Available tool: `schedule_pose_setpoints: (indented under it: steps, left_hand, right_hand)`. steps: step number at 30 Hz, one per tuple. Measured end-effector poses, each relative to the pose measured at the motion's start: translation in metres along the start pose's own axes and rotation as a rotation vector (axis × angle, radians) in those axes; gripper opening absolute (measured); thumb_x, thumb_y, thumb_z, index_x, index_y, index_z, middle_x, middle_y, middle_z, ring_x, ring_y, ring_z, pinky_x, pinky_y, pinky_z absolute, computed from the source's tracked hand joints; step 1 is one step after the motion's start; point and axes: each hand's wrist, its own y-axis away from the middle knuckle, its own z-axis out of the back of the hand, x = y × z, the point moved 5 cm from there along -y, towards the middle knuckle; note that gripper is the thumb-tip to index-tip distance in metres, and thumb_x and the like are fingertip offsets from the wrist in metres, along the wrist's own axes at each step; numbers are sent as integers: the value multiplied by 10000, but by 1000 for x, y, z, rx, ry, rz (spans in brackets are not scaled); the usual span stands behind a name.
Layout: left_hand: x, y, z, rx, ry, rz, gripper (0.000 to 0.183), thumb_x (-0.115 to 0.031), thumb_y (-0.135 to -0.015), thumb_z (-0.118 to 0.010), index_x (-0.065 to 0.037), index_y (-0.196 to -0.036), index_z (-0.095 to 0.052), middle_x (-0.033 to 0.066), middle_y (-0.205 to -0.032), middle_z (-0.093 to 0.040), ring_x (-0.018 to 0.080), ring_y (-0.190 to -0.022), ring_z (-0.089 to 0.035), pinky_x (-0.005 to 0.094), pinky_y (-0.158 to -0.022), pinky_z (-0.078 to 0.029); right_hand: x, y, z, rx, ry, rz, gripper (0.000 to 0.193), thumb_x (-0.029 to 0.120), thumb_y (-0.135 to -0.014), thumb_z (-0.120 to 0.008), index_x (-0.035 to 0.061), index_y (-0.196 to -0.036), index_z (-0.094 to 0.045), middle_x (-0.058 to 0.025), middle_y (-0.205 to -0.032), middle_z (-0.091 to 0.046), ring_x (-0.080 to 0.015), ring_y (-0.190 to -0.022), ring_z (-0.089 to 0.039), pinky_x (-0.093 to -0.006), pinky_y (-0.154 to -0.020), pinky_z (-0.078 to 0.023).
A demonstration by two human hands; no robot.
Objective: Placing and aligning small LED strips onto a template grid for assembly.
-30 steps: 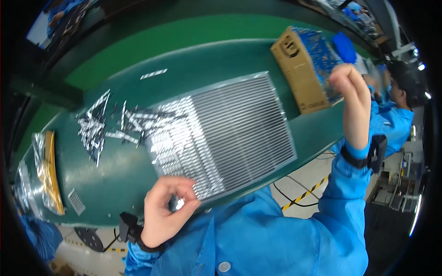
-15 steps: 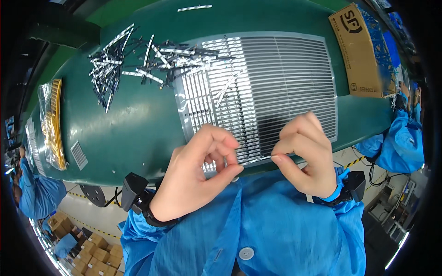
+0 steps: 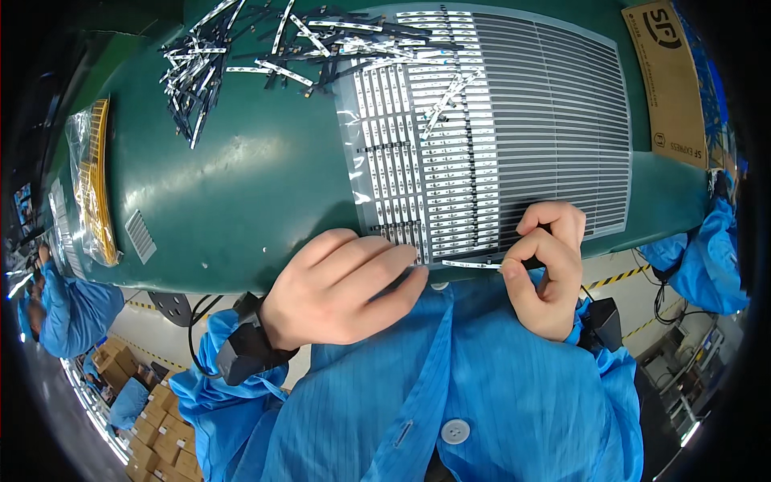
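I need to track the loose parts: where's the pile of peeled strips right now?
In the head view the strip pile lies at the far left of the green table, beside the sheet's top-left corner, beyond the left hand.

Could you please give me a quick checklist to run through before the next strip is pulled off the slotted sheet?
1. Left hand flat on the near edge of the slotted sheet, steadying it: ok.
2. Right hand pinching the end of a thin strip at the sheet's near edge: ok.
3. Strip fully free of the sheet: cannot tell, the fingers hide its right end.
4. Sheet lying flat on the green table: ok on the near side; its clear left edge looks slightly wrinkled.
5. Pile of loose strips at the far left, away from both hands: ok.
6. Cardboard box apart from the sheet: ok.
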Motion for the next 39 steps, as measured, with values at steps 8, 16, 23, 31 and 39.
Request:
schedule_pose_setpoints:
  steps: [8,16,23,31,39]
  left_hand:
    - [3,2,-6,45,-22,-31,274,-130,-706,-699,-166,-972,-752,8,-1058,-667,153,-899,-603,295,-757,-522]
    - [6,-1,-7,60,7,-53,282,-129,-711,-704,-149,-991,-735,10,-1045,-662,155,-866,-603,297,-730,-522]
    - [6,-2,-9,89,19,-71,290,-113,-708,-723,-149,-995,-721,4,-1040,-648,156,-850,-597,297,-707,-521]
    - [7,-3,-9,80,20,-75,286,-112,-712,-724,-159,-994,-723,0,-1042,-645,155,-846,-589,296,-705,-520]
    - [11,-3,-6,45,127,-20,299,-115,-678,-722,-122,-977,-732,39,-1030,-667,191,-843,-611,315,-723,-525]
  right_hand:
    - [1,0,-6,26,43,-15,110,53,-651,-718,82,-723,-640,-69,-1026,-562,-269,-1012,-431,-386,-919,-323]
    - [1,-1,-6,37,77,-22,113,62,-654,-728,87,-726,-645,-58,-1022,-559,-265,-1015,-430,-388,-923,-317]
    - [2,-2,-6,33,79,-28,119,61,-655,-735,90,-728,-646,-55,-1016,-557,-262,-1015,-433,-388,-922,-317]
    - [3,-3,-7,20,116,-9,141,42,-645,-741,95,-738,-648,-51,-1010,-557,-260,-1005,-441,-382,-909,-316]
    - [3,-2,-9,10,151,2,167,27,-631,-744,105,-732,-637,-45,-1006,-553,-262,-1005,-443,-382,-904,-318]
